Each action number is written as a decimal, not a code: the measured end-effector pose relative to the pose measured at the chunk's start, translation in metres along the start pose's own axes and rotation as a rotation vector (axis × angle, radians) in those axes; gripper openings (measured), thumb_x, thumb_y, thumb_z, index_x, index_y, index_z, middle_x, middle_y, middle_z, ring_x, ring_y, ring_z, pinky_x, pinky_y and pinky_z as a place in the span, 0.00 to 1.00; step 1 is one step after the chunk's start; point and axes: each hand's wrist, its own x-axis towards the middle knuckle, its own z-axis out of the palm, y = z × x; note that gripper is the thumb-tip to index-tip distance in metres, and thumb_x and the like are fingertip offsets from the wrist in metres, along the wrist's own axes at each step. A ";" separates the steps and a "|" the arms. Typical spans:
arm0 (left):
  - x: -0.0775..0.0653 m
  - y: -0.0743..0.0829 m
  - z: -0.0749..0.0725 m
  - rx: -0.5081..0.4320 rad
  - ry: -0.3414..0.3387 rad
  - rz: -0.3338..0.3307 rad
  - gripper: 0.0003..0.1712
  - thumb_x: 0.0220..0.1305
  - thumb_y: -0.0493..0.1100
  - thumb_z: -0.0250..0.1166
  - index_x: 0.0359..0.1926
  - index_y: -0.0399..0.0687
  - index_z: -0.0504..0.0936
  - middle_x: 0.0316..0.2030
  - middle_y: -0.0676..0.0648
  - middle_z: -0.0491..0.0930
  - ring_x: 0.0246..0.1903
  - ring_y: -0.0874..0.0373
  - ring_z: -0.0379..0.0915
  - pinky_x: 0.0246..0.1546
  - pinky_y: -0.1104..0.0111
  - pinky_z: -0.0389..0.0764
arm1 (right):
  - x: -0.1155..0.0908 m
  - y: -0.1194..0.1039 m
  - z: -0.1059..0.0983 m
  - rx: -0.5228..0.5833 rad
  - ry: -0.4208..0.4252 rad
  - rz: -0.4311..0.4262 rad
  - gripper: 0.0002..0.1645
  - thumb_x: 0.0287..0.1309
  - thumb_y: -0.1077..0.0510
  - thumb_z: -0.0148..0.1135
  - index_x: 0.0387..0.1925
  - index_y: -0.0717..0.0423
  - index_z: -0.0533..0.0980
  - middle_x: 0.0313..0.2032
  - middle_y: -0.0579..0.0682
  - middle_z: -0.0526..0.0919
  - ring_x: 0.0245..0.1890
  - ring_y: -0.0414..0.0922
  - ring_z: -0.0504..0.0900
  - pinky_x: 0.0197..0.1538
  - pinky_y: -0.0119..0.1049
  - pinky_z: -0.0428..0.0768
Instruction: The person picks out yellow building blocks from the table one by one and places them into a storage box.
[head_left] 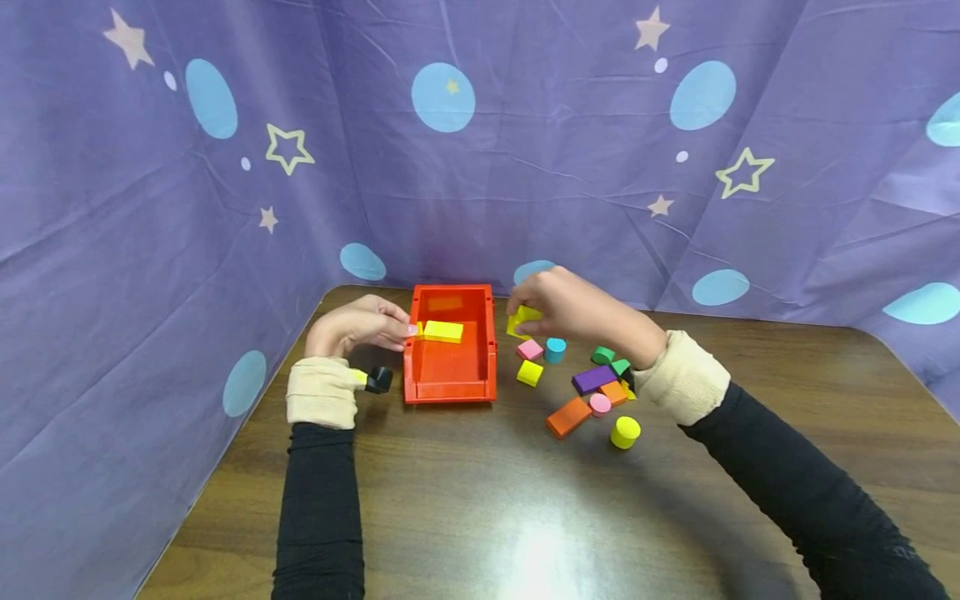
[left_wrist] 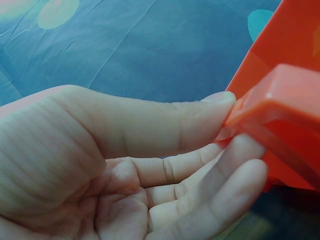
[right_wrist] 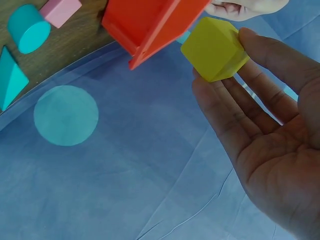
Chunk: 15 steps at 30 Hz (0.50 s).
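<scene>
My left hand [head_left: 362,325] pinches the left side wall of a red plastic bin [head_left: 450,390]; in the left wrist view the thumb [left_wrist: 200,117] lies on the rim and the fingers are bent beneath it. Inside the bin lies a yellow rectangular block [head_left: 443,332], with a bit of yellow next to it by the left wall. To the right of the bin, my right hand [head_left: 573,308] holds a yellow block [right_wrist: 215,50] between thumb and fingertips, raised above the table. Below that hand are a pink block [head_left: 529,350], a blue cylinder [head_left: 555,350] and a yellow block [head_left: 530,373].
Farther right on the wooden table [head_left: 450,500] lie a purple block [head_left: 594,380], an orange block [head_left: 569,417], a pink round piece [head_left: 600,405], a yellow cylinder [head_left: 626,432] and green pieces [head_left: 603,356]. A purple patterned curtain [head_left: 525,183] hangs behind and at left.
</scene>
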 end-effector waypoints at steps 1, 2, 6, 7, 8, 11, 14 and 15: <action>0.000 0.000 0.000 -0.001 0.001 -0.001 0.16 0.67 0.33 0.63 0.51 0.27 0.72 0.34 0.49 0.83 0.34 0.61 0.82 0.57 0.55 0.85 | 0.001 -0.001 0.000 0.000 0.001 -0.006 0.08 0.52 0.63 0.77 0.35 0.58 0.85 0.28 0.48 0.82 0.31 0.45 0.75 0.38 0.37 0.79; 0.000 0.000 0.000 -0.004 0.001 -0.002 0.15 0.67 0.33 0.63 0.51 0.27 0.72 0.34 0.49 0.83 0.33 0.61 0.82 0.56 0.56 0.86 | 0.002 -0.002 0.000 0.002 0.001 -0.010 0.08 0.52 0.63 0.77 0.35 0.58 0.85 0.28 0.48 0.82 0.31 0.45 0.75 0.37 0.36 0.79; 0.001 0.001 0.000 -0.011 -0.007 -0.002 0.16 0.67 0.33 0.63 0.51 0.26 0.72 0.34 0.49 0.83 0.33 0.61 0.82 0.56 0.57 0.86 | 0.007 -0.006 0.000 0.007 0.010 -0.022 0.08 0.53 0.64 0.76 0.35 0.58 0.85 0.26 0.47 0.81 0.29 0.44 0.72 0.34 0.35 0.75; 0.000 0.001 0.001 -0.012 -0.008 -0.002 0.17 0.67 0.33 0.63 0.52 0.26 0.72 0.34 0.49 0.83 0.34 0.61 0.82 0.56 0.56 0.86 | 0.008 -0.006 0.001 0.006 0.012 -0.023 0.08 0.53 0.64 0.76 0.35 0.58 0.85 0.26 0.47 0.81 0.28 0.43 0.72 0.34 0.34 0.74; 0.000 0.001 0.000 -0.010 -0.010 -0.001 0.17 0.67 0.33 0.63 0.52 0.26 0.72 0.34 0.49 0.83 0.34 0.61 0.82 0.56 0.56 0.86 | 0.009 -0.007 0.001 0.005 0.015 -0.025 0.07 0.53 0.64 0.76 0.35 0.59 0.85 0.25 0.48 0.80 0.27 0.43 0.71 0.33 0.34 0.72; 0.000 0.000 0.000 0.000 -0.005 -0.006 0.17 0.67 0.34 0.63 0.52 0.26 0.72 0.34 0.50 0.84 0.34 0.61 0.83 0.59 0.53 0.84 | 0.013 -0.008 0.002 -0.012 0.027 -0.039 0.07 0.53 0.64 0.76 0.35 0.60 0.85 0.24 0.49 0.79 0.25 0.43 0.69 0.31 0.34 0.70; 0.000 0.000 0.000 0.011 0.003 -0.012 0.17 0.68 0.34 0.63 0.52 0.26 0.72 0.34 0.50 0.83 0.34 0.61 0.83 0.61 0.50 0.82 | 0.016 -0.009 0.003 -0.028 0.028 -0.033 0.07 0.53 0.63 0.76 0.34 0.59 0.85 0.23 0.49 0.78 0.25 0.43 0.69 0.30 0.33 0.70; 0.000 0.000 0.001 0.011 0.007 -0.015 0.17 0.68 0.34 0.63 0.52 0.26 0.72 0.33 0.50 0.83 0.34 0.61 0.83 0.61 0.49 0.82 | 0.017 -0.010 0.003 -0.028 0.027 -0.025 0.07 0.53 0.63 0.76 0.34 0.59 0.85 0.23 0.48 0.78 0.25 0.42 0.69 0.30 0.33 0.70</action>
